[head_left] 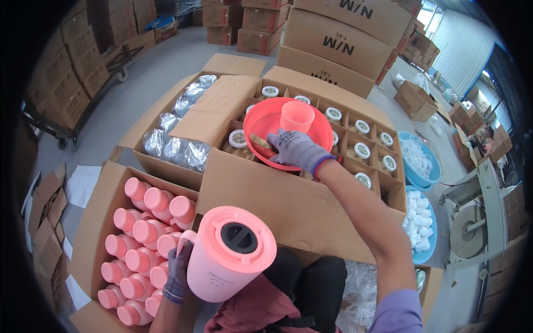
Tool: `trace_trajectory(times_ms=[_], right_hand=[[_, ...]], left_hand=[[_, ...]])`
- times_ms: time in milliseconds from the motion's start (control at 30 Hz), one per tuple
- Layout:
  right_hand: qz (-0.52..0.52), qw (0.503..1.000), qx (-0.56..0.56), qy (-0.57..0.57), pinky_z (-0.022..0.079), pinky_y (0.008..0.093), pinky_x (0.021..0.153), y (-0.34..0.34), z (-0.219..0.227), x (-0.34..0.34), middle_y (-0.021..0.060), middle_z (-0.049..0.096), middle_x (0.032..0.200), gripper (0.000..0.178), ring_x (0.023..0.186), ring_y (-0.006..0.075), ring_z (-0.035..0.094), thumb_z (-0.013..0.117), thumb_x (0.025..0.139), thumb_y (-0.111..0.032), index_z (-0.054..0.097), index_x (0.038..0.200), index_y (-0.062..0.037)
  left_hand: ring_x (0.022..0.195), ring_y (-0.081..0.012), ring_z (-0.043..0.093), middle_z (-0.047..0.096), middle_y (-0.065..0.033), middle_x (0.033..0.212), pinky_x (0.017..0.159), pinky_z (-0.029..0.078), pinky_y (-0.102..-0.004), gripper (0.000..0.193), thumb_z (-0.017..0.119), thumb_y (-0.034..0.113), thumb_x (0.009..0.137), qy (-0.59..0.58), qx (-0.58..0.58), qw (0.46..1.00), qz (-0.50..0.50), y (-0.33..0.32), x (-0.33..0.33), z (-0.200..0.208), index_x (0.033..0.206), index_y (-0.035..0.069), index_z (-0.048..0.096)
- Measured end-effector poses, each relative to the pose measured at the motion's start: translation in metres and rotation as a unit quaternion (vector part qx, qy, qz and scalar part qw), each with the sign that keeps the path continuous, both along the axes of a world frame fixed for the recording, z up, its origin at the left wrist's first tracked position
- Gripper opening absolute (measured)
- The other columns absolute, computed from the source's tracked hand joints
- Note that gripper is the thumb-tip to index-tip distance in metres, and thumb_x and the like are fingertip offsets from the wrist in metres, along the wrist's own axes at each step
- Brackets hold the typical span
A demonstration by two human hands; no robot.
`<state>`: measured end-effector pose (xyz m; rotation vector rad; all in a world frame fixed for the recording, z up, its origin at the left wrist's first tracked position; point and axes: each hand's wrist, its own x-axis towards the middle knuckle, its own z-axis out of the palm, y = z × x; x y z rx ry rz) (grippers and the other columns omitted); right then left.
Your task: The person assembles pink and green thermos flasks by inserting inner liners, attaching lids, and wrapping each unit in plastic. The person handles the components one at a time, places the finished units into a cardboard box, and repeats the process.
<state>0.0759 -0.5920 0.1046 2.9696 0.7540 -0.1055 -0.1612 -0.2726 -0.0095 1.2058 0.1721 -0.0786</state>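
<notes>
My L hand point(179, 272) grips pink jug point(229, 256), near; R hand point(298, 149), half-curled over far red basin point(267, 117), hold unclear: prob. picking step; next needs firm pinch.

Grey warehouse floor point(155, 64), carton stacks point(244, 26) at its far edge, wheeled trolley point(122, 74) along left edge; pale corrugated wall point(465, 50) toward far right corner, bright window point(430, 12) beside it
</notes>
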Motion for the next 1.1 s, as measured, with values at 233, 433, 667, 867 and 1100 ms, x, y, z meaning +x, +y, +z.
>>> trace_trajectory(times_ms=[233, 433, 667, 867, 1100], right_hand=[[-0.109, 0.896, 0.424, 0.074, 0.052, 0.0343, 0.083, -0.029, 0.037, -0.031, 0.0114, 0.065, 0.099, 0.034, 0.092, 0.0206, 0.066, 0.052, 0.083, -0.004, 0.057, 0.116, -0.0053], [0.035, 0.869, 0.417, 0.265, 0.051, 0.0316, 0.079, 0.006, 0.106, -0.146, 0.0044, 0.062, 0.102, 0.029, 0.097, 0.0172, 0.064, 0.066, 0.094, -0.01, 0.058, 0.121, -0.0044], [0.372, 0.866, 0.329, 0.059, 0.045, 0.048, 0.097, 0.011, 0.109, -0.195, 0.0079, 0.057, 0.112, 0.035, 0.107, 0.0348, 0.056, 0.07, 0.079, -0.009, 0.06, 0.112, -0.0124], [0.278, 0.91, 0.293, 0.092, 0.049, 0.0432, 0.086, 0.006, 0.096, -0.232, 0.0076, 0.059, 0.1, 0.022, 0.096, 0.0327, 0.059, 0.064, 0.087, -0.023, 0.058, 0.106, -0.0133], [-0.282, 0.776, 0.514, 0.233, 0.044, 0.0209, 0.051, -0.004, 0.038, -0.216, 0.0008, 0.062, 0.08, 0.02, 0.062, 0.0054, 0.055, 0.056, 0.096, -0.025, 0.062, 0.094, -0.0061]], left_hand=[[0.077, -0.0112, 0.063, 0.067, -0.004, 0.087, 0.068, 0.052, -0.0266, 0.033, 0.052, 0.031, 0.101, -0.023, 0.006, 1.0, -0.018, 0.0, 0.037, -0.015, 0.1, 0.0, 0.066], [0.098, -0.0195, 0.068, 0.068, -0.01, 0.111, 0.083, 0.057, -0.0309, 0.031, 0.063, 0.014, 0.094, 0.087, -0.23, 0.964, -0.103, -0.016, 0.046, -0.003, 0.122, 0.001, 0.061], [0.108, -0.017, 0.064, 0.065, -0.0089, 0.121, 0.093, 0.053, -0.0323, 0.039, 0.066, 0.018, 0.094, 0.129, -0.307, 0.893, -0.304, -0.024, 0.031, 0.024, 0.128, 0.002, 0.058], [0.094, -0.011, 0.064, 0.07, -0.0051, 0.103, 0.082, 0.054, -0.0281, 0.037, 0.061, 0.032, 0.097, 0.091, 0.003, 0.945, -0.315, -0.016, 0.01, 0.05, 0.118, 0.002, 0.066], [0.094, -0.0172, 0.068, 0.073, -0.0115, 0.102, 0.085, 0.053, -0.0301, 0.025, 0.056, 0.001, 0.09, -0.219, 0.282, 0.934, -0.004, -0.031, -0.009, 0.058, 0.111, -0.003, 0.069]])
